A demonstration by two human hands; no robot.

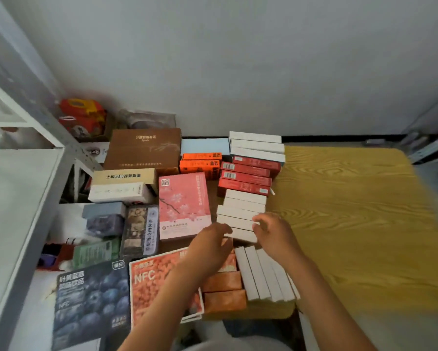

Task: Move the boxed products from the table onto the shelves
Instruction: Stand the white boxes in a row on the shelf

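Both forearms reached in from the bottom edge toward the crowd of boxes on the wooden table (352,211). At far left stood the grey shelf unit (23,198), where the boxes were bound, well apart from the hands. Next came the dark blueberry box (91,297) and the orange NFC box (157,282), lying flat at the near edge, the left forearm crossing over the latter. The pink blossom box (185,206) lay just beyond, touching the left side of the work area.

The left hand (210,245) had its fingers loosely curled against the left end of the row of white boxes (240,219); whether it actually gripped one I could not tell through the blur. The right hand (276,234) met the same row from the right end, fingertips bent over the box tops, and again a firm hold could not be confirmed.

What mattered was that those boxes ran with their long axes left to right, so the two hands bracketed them end to end. A squeeze inward would probably lift several at once, then a swing leftward to the shelves. Another set of white boxes (263,274) lay just nearer, axes pointing away from the camera.
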